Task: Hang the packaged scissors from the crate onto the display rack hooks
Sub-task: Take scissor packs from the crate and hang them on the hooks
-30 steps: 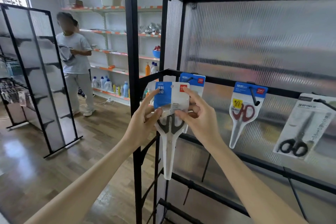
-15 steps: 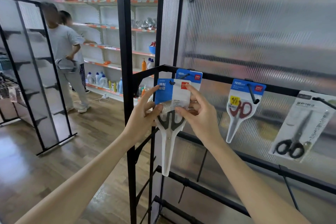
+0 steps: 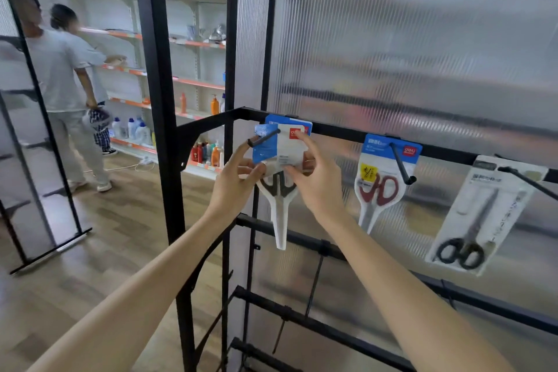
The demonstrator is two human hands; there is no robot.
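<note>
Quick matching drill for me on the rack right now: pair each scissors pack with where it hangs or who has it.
Things:
1. grey-handled scissors pack
2. red-handled scissors pack
3. black-handled scissors pack

Places:
A. hanging on the far-right hook
B. held by left hand and right hand at the leftmost hook
C. hanging on the middle hook

Pairs: 1-B, 2-C, 3-A

- Wood plank floor (image 3: 99,238), glossy, at 8 o'clock.
- White wall shelving (image 3: 181,42) with orange edge strips at 11 o'clock, bottles (image 3: 133,128) on the low shelves.
- Two people (image 3: 60,75) stand at 10 o'clock.
- Black-framed ribbed panel (image 3: 407,45) from 12 to 3 o'clock.
</note>
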